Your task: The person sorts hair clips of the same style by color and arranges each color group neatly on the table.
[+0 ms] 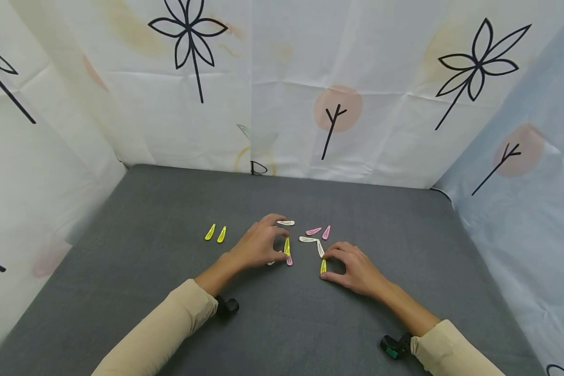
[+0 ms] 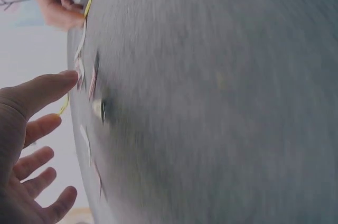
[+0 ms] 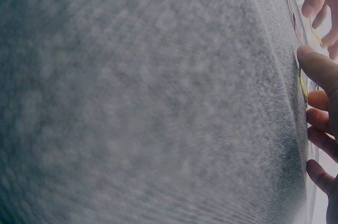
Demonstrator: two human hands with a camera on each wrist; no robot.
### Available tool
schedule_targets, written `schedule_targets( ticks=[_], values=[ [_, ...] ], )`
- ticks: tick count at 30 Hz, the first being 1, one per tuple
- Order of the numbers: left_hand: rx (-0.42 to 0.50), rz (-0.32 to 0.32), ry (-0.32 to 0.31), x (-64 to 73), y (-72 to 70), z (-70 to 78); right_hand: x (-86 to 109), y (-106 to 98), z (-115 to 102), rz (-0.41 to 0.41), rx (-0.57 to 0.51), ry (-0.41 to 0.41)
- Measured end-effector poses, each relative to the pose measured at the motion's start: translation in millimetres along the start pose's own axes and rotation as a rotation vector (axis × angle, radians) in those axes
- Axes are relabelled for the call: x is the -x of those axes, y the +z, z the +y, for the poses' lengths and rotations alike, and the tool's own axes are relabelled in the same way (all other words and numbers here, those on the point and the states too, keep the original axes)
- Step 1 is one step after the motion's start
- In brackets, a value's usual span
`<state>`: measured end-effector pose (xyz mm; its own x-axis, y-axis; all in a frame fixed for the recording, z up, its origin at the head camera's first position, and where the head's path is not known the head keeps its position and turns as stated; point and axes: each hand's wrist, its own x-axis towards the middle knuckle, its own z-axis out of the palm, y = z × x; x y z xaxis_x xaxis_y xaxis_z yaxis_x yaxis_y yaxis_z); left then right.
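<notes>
My left hand pinches a yellow hair clip by its ends between thumb and index finger. In the left wrist view this clip shows beyond the thumb. Just below it in the head view lies a pink hair clip, and a white clip is partly hidden by the thumb. To the right, my right hand holds another yellow hair clip the same way, low over the table. Its upper end meets a slanted white clip, which adjoins a second white clip.
Two yellow clips lie side by side on the grey table to the left. Two pink clips lie behind the white pair. Another white clip lies by the left fingertips. Patterned cloth hangs around the table.
</notes>
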<state>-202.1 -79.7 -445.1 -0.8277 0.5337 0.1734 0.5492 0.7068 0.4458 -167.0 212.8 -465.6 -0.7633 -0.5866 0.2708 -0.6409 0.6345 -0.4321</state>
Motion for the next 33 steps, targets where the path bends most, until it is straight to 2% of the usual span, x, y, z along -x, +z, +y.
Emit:
schedule_targets(
  ticks=[5, 14, 20, 26, 33],
  values=[
    [0.004, 0.017, -0.015, 10.0, -14.6, -16.0, 0.1, 0.5, 0.3, 0.013, -0.001, -0.015],
    [-0.018, 0.015, -0.122, 29.7, -35.0, -53.1, 0.5, 1.6, 2.1, 0.027, 0.006, -0.023],
    [-0.058, 0.006, -0.164, 44.8, -45.3, -71.6, 0.0, 1.7, 0.0, 0.008, 0.001, -0.005],
    [-0.073, -0.031, -0.201, 52.1, -52.0, -82.0, -0.2, 1.9, -0.1, 0.006, 0.009, 0.004],
    [-0.065, -0.065, -0.188, 53.5, -55.8, -87.6, 0.1, 1.2, -0.4, 0.003, 0.006, 0.006]
  ],
)
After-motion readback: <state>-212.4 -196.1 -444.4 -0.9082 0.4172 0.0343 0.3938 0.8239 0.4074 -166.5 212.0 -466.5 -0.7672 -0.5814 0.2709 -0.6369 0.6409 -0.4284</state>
